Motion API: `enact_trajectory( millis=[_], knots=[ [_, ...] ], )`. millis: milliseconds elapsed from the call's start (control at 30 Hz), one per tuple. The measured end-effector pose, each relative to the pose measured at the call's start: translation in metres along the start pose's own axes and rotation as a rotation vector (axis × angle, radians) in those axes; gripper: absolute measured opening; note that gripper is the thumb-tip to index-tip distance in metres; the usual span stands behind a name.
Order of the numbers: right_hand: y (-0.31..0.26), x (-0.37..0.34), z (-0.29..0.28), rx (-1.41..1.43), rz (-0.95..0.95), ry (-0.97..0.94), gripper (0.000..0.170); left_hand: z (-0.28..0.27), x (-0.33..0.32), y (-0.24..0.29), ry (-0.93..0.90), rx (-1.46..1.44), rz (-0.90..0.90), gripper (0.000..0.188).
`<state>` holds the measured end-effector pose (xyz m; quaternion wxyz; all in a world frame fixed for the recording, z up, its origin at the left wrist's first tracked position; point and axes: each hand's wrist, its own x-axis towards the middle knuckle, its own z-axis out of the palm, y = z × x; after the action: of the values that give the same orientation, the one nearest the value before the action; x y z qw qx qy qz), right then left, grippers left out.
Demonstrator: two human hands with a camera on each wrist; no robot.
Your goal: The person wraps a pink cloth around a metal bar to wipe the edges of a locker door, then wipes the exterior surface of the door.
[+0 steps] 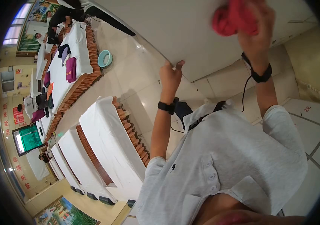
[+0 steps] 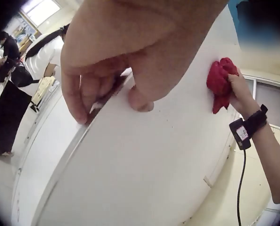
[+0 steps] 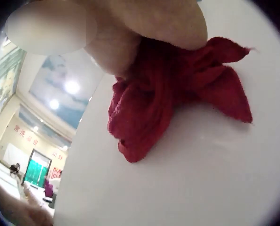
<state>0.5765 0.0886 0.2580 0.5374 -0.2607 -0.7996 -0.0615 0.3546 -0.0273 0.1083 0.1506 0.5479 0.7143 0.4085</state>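
Observation:
A broad white door (image 1: 190,41) stands in front of me. My left hand (image 1: 171,77) grips its edge; in the left wrist view the thumb (image 2: 141,101) lies on the face and the fingers curl behind the rim. High on the same face, my right hand (image 1: 259,28) holds a crumpled red cloth (image 1: 229,22) against the surface. Close up in the right wrist view, folds of the cloth (image 3: 147,106) spread out from under the hand, with two loose corners sticking out to the right.
White lockers (image 1: 313,127), one marked 32, stand at the right. White-covered beds (image 1: 109,138) with brown ruffled skirts fill the left side. A turquoise basin (image 1: 105,59) sits on the tiled floor beside one bed. Other people are farther off, one in dark trousers (image 2: 13,115) beyond the door.

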Motion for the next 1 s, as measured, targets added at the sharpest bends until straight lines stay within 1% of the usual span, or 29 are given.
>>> enact_trajectory(
  millis=[67, 100, 133, 167, 200, 233, 267, 300, 333, 367, 400, 433, 500, 533, 600, 633, 667, 700, 733, 767, 800, 833, 900, 933, 967, 1000],
  knots=[
    [0.009, 0.018, 0.012, 0.027, 0.075, 0.459, 0.038, 0.001, 0.003, 0.0, 0.01, -0.014, 0.013, 0.027],
    [0.003, 0.012, 0.019, 0.031, 0.08, 0.461, 0.038, 0.0, 0.001, -0.001, 0.01, -0.026, 0.023, 0.027],
    [-0.008, -0.005, 0.028, 0.097, 0.087, 0.379, 0.047, -0.003, -0.002, -0.001, -0.002, -0.02, 0.015, 0.027],
    [-0.018, -0.022, 0.036, 0.159, 0.092, 0.297, 0.06, -0.005, 0.0, 0.004, -0.031, 0.035, -0.023, 0.021],
    [-0.028, -0.036, 0.048, 0.187, 0.098, 0.224, 0.06, -0.005, 0.002, 0.006, -0.057, 0.091, -0.055, 0.017],
    [-0.037, -0.048, 0.057, 0.213, 0.106, 0.155, 0.061, -0.004, 0.003, 0.003, -0.069, 0.097, -0.051, 0.017],
    [-0.039, -0.057, 0.06, 0.205, 0.118, 0.162, 0.061, -0.003, 0.004, 0.0, -0.034, 0.065, 0.0, 0.017],
    [-0.041, -0.065, 0.061, 0.156, 0.031, 0.033, 0.062, -0.003, 0.003, -0.004, -0.003, 0.034, 0.05, 0.017],
    [-0.043, -0.071, 0.061, 0.111, -0.05, -0.093, 0.062, -0.002, -0.001, -0.008, -0.024, 0.048, 0.057, 0.017],
    [-0.036, -0.067, 0.056, 0.108, -0.036, -0.072, 0.062, -0.001, 0.0, -0.01, -0.006, 0.025, 0.101, 0.021],
    [-0.023, -0.058, 0.043, 0.067, -0.036, -0.102, 0.061, -0.003, 0.005, -0.014, 0.008, 0.001, 0.154, 0.025],
    [-0.013, -0.047, 0.029, 0.024, -0.035, -0.14, 0.061, -0.008, 0.006, -0.013, -0.009, 0.011, 0.175, 0.025],
    [-0.001, -0.018, 0.01, 0.049, 0.07, 0.146, 0.045, -0.012, 0.01, -0.008, -0.064, 0.004, 0.143, 0.024],
    [0.002, -0.011, 0.014, 0.049, 0.07, 0.148, 0.045, -0.014, 0.011, -0.009, -0.103, 0.065, 0.105, 0.024],
    [0.0, -0.002, 0.029, 0.182, 0.177, 0.463, 0.047, -0.017, 0.007, -0.006, -0.119, 0.072, 0.064, 0.023],
    [-0.009, -0.011, 0.038, 0.186, 0.18, 0.464, 0.047, -0.017, 0.008, -0.003, -0.132, 0.072, 0.032, 0.022],
    [-0.021, -0.032, 0.053, 0.166, 0.129, 0.31, 0.049, -0.017, 0.012, -0.001, -0.132, 0.073, 0.032, 0.022],
    [-0.029, -0.048, 0.062, 0.15, 0.08, 0.151, 0.052, -0.017, 0.013, -0.001, -0.159, 0.08, 0.076, 0.024],
    [-0.031, -0.058, 0.065, 0.171, 0.083, 0.148, 0.052, -0.023, 0.014, -0.006, -0.178, 0.099, 0.109, 0.027],
    [-0.036, -0.07, 0.07, 0.156, 0.086, -0.039, 0.052, -0.035, 0.015, -0.016, -0.164, 0.128, 0.085, 0.027],
    [-0.038, -0.082, 0.071, 0.135, 0.08, -0.234, 0.052, -0.043, 0.016, -0.024, -0.152, 0.199, 0.148, 0.025],
    [-0.028, -0.086, 0.068, 0.155, 0.069, -0.248, 0.052, -0.046, 0.014, -0.031, -0.14, 0.251, 0.212, 0.025],
    [0.006, -0.086, 0.051, 0.102, -0.008, -0.139, 0.051, -0.096, 0.018, 0.004, -0.189, 0.046, 0.17, 0.015],
    [0.018, -0.082, 0.037, 0.134, 0.044, -0.067, 0.049, -0.116, 0.018, 0.009, -0.137, -0.186, 0.159, 0.026],
    [0.029, -0.076, 0.028, 0.169, 0.092, 0.007, 0.048, -0.143, 0.008, 0.051, -0.042, -0.069, 0.21, 0.028],
    [0.041, -0.078, 0.018, 0.203, 0.23, 0.002, 0.049, -0.164, -0.006, 0.082, 0.041, -0.116, 0.177, 0.034]
  ],
)
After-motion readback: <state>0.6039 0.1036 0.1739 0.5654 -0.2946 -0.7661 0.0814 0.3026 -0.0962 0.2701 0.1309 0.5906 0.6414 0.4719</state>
